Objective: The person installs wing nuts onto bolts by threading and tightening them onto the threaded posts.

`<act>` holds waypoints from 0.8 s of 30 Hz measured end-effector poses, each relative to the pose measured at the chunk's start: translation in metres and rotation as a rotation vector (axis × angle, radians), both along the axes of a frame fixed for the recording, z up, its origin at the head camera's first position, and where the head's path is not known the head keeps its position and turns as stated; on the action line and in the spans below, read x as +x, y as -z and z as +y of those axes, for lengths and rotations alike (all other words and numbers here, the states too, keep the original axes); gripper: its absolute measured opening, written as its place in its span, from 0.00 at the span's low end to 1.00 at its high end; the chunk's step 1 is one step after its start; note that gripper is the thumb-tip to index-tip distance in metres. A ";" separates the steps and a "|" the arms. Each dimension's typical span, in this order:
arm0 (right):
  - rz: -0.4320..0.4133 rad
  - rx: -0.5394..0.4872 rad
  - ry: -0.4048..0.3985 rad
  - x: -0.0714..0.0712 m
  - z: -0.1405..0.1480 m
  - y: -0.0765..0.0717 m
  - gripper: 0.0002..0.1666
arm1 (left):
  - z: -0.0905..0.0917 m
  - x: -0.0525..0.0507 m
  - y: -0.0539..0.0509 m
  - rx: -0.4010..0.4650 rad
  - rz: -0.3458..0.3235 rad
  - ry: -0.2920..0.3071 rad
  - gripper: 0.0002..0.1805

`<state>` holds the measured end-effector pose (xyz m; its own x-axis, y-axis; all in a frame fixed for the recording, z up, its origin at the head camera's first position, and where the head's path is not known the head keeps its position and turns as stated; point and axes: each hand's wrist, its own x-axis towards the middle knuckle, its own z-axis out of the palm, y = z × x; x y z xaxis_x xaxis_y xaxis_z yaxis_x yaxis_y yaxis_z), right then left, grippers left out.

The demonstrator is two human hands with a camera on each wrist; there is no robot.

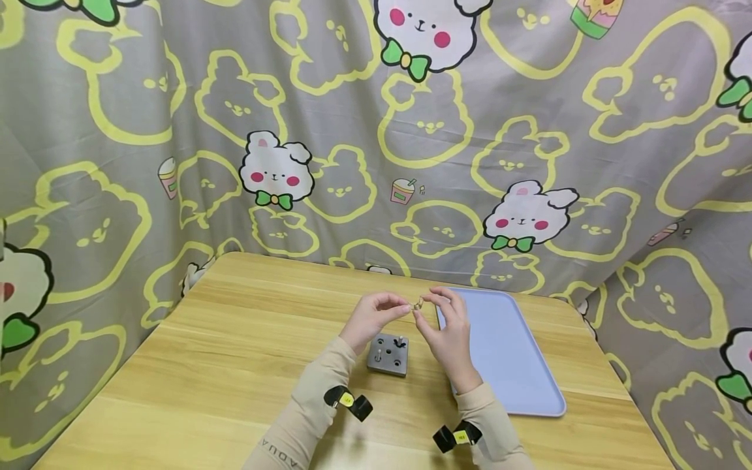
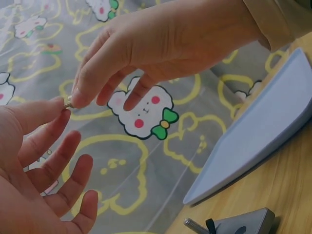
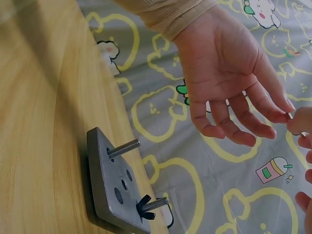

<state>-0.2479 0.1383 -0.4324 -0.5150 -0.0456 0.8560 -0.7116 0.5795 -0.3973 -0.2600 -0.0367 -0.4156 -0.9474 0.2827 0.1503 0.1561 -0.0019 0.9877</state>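
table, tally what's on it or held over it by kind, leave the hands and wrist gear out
block: 1
bolts: 2
black wing nut: 1
gold piece: 1
tray: 1
total: 6

Beige sleeves [image 1: 302, 405]; black wrist cameras [image 1: 444, 439], yellow labels [image 1: 347, 399].
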 end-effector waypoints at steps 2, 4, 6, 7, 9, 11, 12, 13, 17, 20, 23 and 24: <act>0.003 0.001 -0.011 0.000 0.000 0.000 0.18 | 0.001 0.000 0.000 -0.015 0.022 -0.025 0.13; 0.004 0.004 -0.019 0.000 0.000 0.000 0.18 | 0.001 0.001 0.000 -0.041 0.051 -0.055 0.12; -0.020 -0.006 -0.042 0.001 0.001 -0.001 0.17 | 0.000 0.000 0.000 -0.072 0.096 -0.084 0.11; -0.040 -0.017 -0.057 0.001 0.001 -0.001 0.16 | 0.000 -0.001 0.000 -0.090 0.119 -0.098 0.10; -0.083 -0.036 -0.087 0.001 0.002 -0.002 0.14 | -0.002 -0.002 0.001 -0.118 0.155 -0.119 0.09; -0.130 -0.056 -0.118 0.002 0.003 -0.004 0.11 | -0.004 -0.004 0.001 -0.136 0.180 -0.128 0.08; -0.153 -0.063 -0.131 0.002 0.004 -0.005 0.10 | -0.005 -0.004 0.001 -0.142 0.185 -0.128 0.08; -0.173 -0.067 -0.141 0.002 0.004 -0.005 0.09 | -0.005 -0.005 0.000 -0.146 0.185 -0.125 0.07; -0.237 -0.055 -0.177 0.006 0.005 -0.011 0.07 | -0.009 -0.006 -0.001 -0.110 0.136 -0.061 0.10; -0.278 -0.026 -0.204 0.015 0.004 -0.022 0.07 | -0.011 -0.008 0.001 -0.046 0.057 0.028 0.13; -0.307 -0.003 -0.235 0.023 0.003 -0.033 0.09 | -0.014 -0.009 0.002 0.001 0.001 0.119 0.16; -0.303 0.005 -0.245 0.026 0.002 -0.037 0.10 | -0.014 -0.009 0.003 0.009 -0.008 0.144 0.17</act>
